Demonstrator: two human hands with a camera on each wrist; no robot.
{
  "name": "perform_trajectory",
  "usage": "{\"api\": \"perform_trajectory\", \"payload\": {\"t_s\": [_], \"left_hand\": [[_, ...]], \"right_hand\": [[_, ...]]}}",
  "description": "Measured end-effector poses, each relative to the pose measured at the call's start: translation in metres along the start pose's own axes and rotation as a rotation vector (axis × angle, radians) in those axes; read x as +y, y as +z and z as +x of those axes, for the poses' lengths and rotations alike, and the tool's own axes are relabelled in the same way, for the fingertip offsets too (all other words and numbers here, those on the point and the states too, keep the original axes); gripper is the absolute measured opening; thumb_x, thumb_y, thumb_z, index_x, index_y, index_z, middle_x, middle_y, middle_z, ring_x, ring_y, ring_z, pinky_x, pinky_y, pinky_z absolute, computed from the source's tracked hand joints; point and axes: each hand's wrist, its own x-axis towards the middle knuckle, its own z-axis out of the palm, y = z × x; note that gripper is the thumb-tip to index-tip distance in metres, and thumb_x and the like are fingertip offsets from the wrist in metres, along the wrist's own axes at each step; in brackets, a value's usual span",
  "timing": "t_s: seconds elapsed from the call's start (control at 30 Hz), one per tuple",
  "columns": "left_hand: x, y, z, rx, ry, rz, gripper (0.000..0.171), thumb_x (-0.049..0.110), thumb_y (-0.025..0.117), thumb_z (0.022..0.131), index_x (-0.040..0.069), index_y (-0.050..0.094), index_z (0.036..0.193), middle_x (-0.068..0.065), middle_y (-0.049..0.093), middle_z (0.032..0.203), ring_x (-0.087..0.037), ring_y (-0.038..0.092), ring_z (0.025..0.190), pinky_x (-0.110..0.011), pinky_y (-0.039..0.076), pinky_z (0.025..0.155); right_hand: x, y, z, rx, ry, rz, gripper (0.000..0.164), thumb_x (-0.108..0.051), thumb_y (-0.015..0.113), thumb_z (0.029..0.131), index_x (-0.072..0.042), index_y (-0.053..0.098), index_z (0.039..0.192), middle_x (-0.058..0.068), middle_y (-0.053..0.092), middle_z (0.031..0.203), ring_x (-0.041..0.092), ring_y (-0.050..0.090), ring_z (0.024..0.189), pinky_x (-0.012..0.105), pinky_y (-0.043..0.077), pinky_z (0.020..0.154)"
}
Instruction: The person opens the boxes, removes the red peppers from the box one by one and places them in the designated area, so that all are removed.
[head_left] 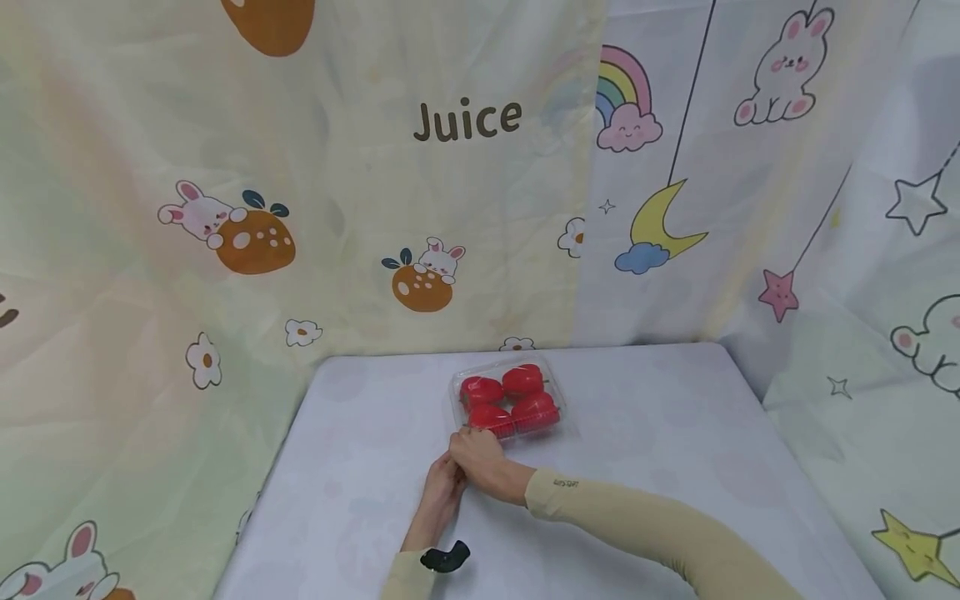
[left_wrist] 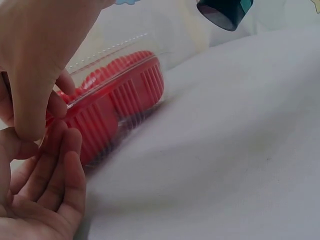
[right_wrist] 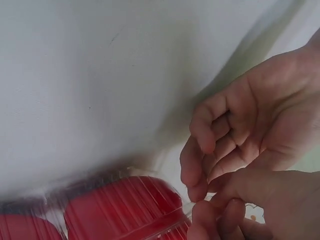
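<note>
A clear plastic clamshell container (head_left: 557, 379) lies toward the back of the table, with several glossy red, pepper-like pieces (head_left: 536, 411) inside. At its near left corner both hands meet. My right hand (head_left: 483, 458) comes over the corner from above, fingers bent, pinching the rim. Just below it, my left hand (head_left: 442, 487) has its palm turned up in the left wrist view, with curled fingers and thumb at the same corner. The ribbed container wall (left_wrist: 135, 90) shows beside the fingers. Overlapping fingers hide the exact spot they grip.
The white-covered table (head_left: 637, 425) extends around the container. Printed cloth curtains (head_left: 360, 192) hang behind the table and along its sides. A black strap piece (head_left: 446, 557) sits on the left wrist, and a dark cylindrical object (left_wrist: 225, 12) shows at the top of the left wrist view.
</note>
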Motion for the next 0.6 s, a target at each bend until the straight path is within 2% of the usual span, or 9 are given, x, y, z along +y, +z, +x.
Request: {"api": "perform_trajectory", "payload": {"t_s": [0.1, 0.23, 0.33, 0.5, 0.6], "left_hand": [[0.004, 0.002, 0.000, -0.007, 0.029, 0.032, 0.023, 0.021, 0.048, 0.107, 0.008, 0.067, 0.111, 0.008, 0.059, 0.083, -0.006, 0.052, 0.078, -0.023, 0.045, 0.073], [0.011, 0.002, -0.002, -0.013, 0.105, 0.153, 0.024, 0.020, 0.048, 0.106, 0.006, 0.067, 0.108, 0.008, 0.061, 0.081, -0.005, 0.056, 0.078, -0.022, 0.049, 0.073], [0.016, 0.000, -0.003, -0.023, 0.145, 0.232, 0.025, 0.018, 0.049, 0.106, 0.002, 0.067, 0.111, 0.008, 0.063, 0.082, -0.006, 0.059, 0.076, -0.023, 0.050, 0.072], [0.021, -0.002, -0.001, -0.061, 0.159, 0.291, 0.029, 0.021, 0.051, 0.105, -0.002, 0.064, 0.118, 0.006, 0.068, 0.085, -0.007, 0.063, 0.078, -0.025, 0.052, 0.075], [0.022, -0.004, -0.001, -0.061, 0.144, 0.322, 0.031, 0.023, 0.051, 0.105, -0.002, 0.064, 0.118, 0.005, 0.070, 0.087, -0.007, 0.065, 0.081, -0.027, 0.053, 0.077]], "right_hand": [[0.003, -0.003, -0.001, -0.003, 0.010, -0.017, 0.028, -0.033, 0.084, 0.080, -0.013, 0.070, 0.092, 0.001, 0.064, 0.076, 0.010, 0.059, 0.065, 0.022, 0.053, 0.058], [0.006, -0.007, 0.000, 0.024, 0.012, 0.013, 0.025, -0.033, 0.083, 0.081, -0.013, 0.069, 0.089, 0.000, 0.062, 0.073, 0.010, 0.059, 0.063, 0.022, 0.051, 0.054], [0.009, -0.013, 0.002, 0.053, -0.002, 0.031, 0.030, -0.035, 0.085, 0.078, -0.012, 0.070, 0.091, 0.001, 0.063, 0.073, 0.011, 0.061, 0.065, 0.022, 0.052, 0.055], [0.015, -0.029, 0.007, 0.069, -0.010, 0.002, 0.039, -0.040, 0.085, 0.078, -0.012, 0.069, 0.100, 0.001, 0.066, 0.083, 0.012, 0.064, 0.075, 0.023, 0.057, 0.062], [0.019, -0.038, 0.010, 0.077, -0.013, -0.018, 0.044, -0.040, 0.085, 0.077, -0.013, 0.069, 0.109, 0.001, 0.069, 0.093, 0.013, 0.064, 0.085, 0.024, 0.058, 0.068]]}}
